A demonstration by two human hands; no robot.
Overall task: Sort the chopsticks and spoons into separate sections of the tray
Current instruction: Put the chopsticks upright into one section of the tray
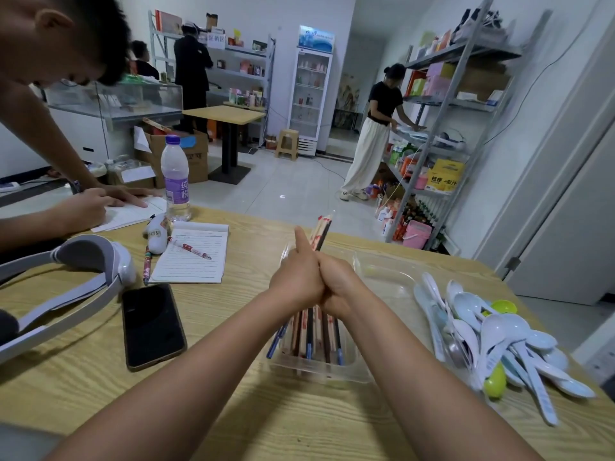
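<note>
Over the clear tray (362, 261) near the table's (233, 410) front edge, your left hand (297, 277) and right hand (336, 282) press together, clamped around the chopsticks (312, 334), left thumb raised. Spoons (492, 337) lie heaped toward the right edge. Bottle (175, 176) label: unreadable.
</note>
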